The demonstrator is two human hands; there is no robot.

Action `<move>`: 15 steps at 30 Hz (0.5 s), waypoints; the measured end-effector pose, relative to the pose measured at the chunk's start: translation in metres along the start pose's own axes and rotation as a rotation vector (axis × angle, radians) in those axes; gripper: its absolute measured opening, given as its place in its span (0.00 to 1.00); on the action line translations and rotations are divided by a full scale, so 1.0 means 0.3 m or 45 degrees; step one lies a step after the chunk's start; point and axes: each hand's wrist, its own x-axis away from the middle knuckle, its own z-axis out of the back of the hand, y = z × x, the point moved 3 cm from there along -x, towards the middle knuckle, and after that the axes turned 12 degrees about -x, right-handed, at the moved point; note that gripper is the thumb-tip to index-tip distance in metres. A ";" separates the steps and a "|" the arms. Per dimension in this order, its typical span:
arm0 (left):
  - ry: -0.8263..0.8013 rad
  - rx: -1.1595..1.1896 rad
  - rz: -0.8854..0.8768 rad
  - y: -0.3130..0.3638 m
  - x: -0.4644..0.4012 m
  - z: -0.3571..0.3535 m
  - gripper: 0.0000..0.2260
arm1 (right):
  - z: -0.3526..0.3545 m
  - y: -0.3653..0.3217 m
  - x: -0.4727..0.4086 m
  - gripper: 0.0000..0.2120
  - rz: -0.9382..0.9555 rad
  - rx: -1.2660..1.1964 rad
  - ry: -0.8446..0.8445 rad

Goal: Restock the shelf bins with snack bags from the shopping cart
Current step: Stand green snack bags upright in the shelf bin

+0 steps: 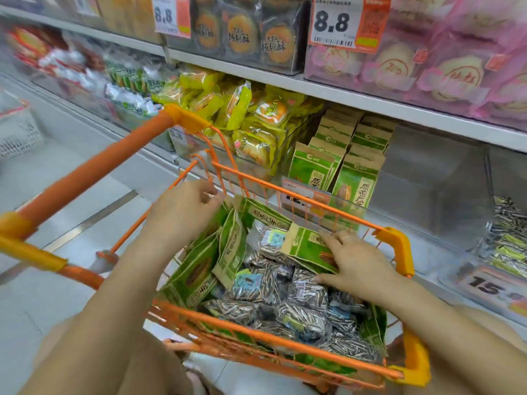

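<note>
My right hand (359,260) lies flat, fingers spread, on a green-and-tan paper snack bag (306,248) atop the orange wire shopping cart (285,342) load. My left hand (185,212) pinches another bag's top edge. Judged light, crinkly, slippery; grip the sealed edge.
</note>
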 end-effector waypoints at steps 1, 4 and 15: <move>-0.014 -0.060 -0.007 -0.023 0.015 -0.002 0.10 | -0.005 0.002 -0.001 0.43 0.009 -0.005 -0.026; -0.101 -0.278 -0.067 -0.045 0.043 -0.043 0.07 | -0.018 0.017 0.000 0.43 0.027 -0.128 -0.099; -0.336 -0.961 -0.295 0.031 0.100 -0.223 0.16 | -0.040 0.029 0.006 0.40 0.040 -0.364 -0.128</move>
